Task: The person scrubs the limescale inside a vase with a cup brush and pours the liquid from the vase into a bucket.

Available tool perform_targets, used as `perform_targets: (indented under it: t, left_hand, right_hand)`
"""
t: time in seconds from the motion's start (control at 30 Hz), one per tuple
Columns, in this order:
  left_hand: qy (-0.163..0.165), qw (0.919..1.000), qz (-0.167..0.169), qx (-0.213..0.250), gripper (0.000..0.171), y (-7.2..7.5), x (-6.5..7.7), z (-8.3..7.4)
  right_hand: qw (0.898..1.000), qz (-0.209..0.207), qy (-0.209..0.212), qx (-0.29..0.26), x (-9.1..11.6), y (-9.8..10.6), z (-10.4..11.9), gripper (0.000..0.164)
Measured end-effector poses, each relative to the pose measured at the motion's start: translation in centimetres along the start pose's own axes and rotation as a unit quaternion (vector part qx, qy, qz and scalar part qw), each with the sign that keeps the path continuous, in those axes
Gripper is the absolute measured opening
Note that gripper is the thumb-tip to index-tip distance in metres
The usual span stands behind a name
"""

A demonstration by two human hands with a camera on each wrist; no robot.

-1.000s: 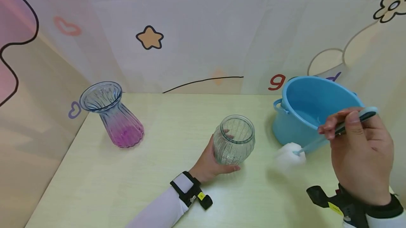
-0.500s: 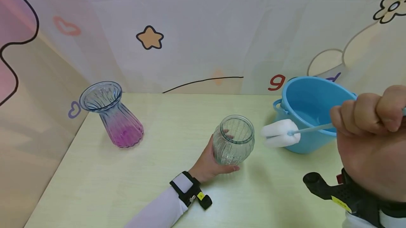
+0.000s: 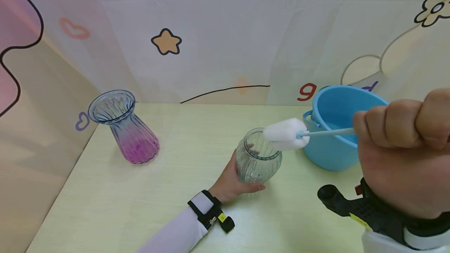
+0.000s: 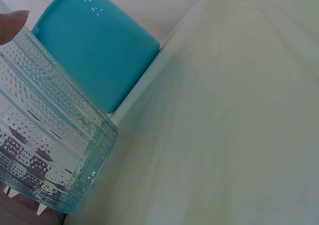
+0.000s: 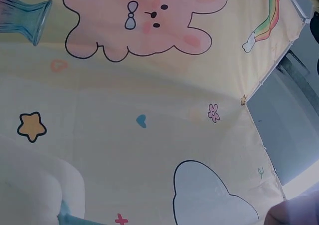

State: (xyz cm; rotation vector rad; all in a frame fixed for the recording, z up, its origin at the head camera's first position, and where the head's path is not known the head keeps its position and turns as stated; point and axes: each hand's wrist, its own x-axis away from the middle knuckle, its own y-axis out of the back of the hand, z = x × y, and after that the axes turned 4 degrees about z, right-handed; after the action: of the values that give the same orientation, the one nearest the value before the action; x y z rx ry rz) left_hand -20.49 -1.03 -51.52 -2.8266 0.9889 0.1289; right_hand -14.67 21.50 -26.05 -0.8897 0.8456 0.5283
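My left hand [image 3: 230, 180] grips a clear ribbed glass jar [image 3: 256, 167] around its side, and its wide mouth faces up toward the head camera. The left wrist view shows the jar's dimpled wall [image 4: 55, 120] with a fingertip at its upper edge. In my right hand [image 3: 404, 155], curled into a fist, is the pale blue handle of a sponge bottle brush [image 3: 286, 133]. The brush's white sponge head overlaps the right part of the jar's mouth in the head view. The same sponge [image 5: 35, 185] fills the lower left of the right wrist view.
A light blue bucket [image 3: 327, 151] stands behind the right hand, right of the jar. To the left is a fluted glass vase [image 3: 137, 143], pink below and blue above. A printed cloth [image 3: 218, 42] hangs behind the pale wooden table [image 3: 197, 131].
My right hand has turned over and lifted the sponge brush from beside the bucket, bringing it leftward to the jar's mouth. The left hand and jar have stayed in place.
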Motion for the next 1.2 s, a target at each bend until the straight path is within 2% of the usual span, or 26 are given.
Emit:
perform_targets:
  t: [0.13, 0.2, 0.33, 0.4, 0.47, 0.77, 0.93, 1.2]
  left_hand:
    - [0.001, 1.0000, -0.003, 0.004, 0.111, 0.0, 0.1, 0.1]
    - [0.000, 1.0000, -0.003, 0.007, 0.111, 0.0, 0.1, 0.1]
    - [-0.001, 0.9999, -0.004, 0.011, 0.108, 0.1, 0.2, 0.3]
    - [0.000, 0.9999, -0.005, 0.013, 0.108, 0.1, 0.2, 0.3]
    - [0.000, 0.9999, -0.006, 0.011, 0.108, 0.1, 0.2, 0.4]
    - [0.005, 1.0000, -0.002, -0.007, 0.107, 0.3, 0.3, 0.4]
    - [0.005, 0.9998, -0.003, -0.017, 0.107, 0.3, 0.4, 0.1]
    - [0.016, 0.9997, -0.004, -0.020, 0.105, 0.3, 0.2, -0.1]
  right_hand:
    - [0.998, -0.030, -0.030, 0.054, 1.2, 5.1, 1.2, 0.056]
    - [0.996, -0.038, -0.047, 0.061, 1.7, 6.6, 1.2, 0.055]
    - [0.998, -0.054, -0.041, 0.009, 0.4, 2.7, -1.8, 0.047]
    - [0.997, -0.056, -0.044, 0.002, -0.5, 0.4, -3.0, 0.039]
    - [0.997, -0.065, -0.046, 0.008, -0.9, -0.6, -3.8, 0.035]
    - [0.993, -0.091, -0.062, 0.033, -0.4, -0.1, -5.0, 0.035]
    - [0.991, -0.093, -0.059, 0.070, -0.2, 0.0, -6.1, 0.036]
    - [0.985, -0.095, -0.093, 0.111, 0.4, 1.2, -7.4, 0.038]
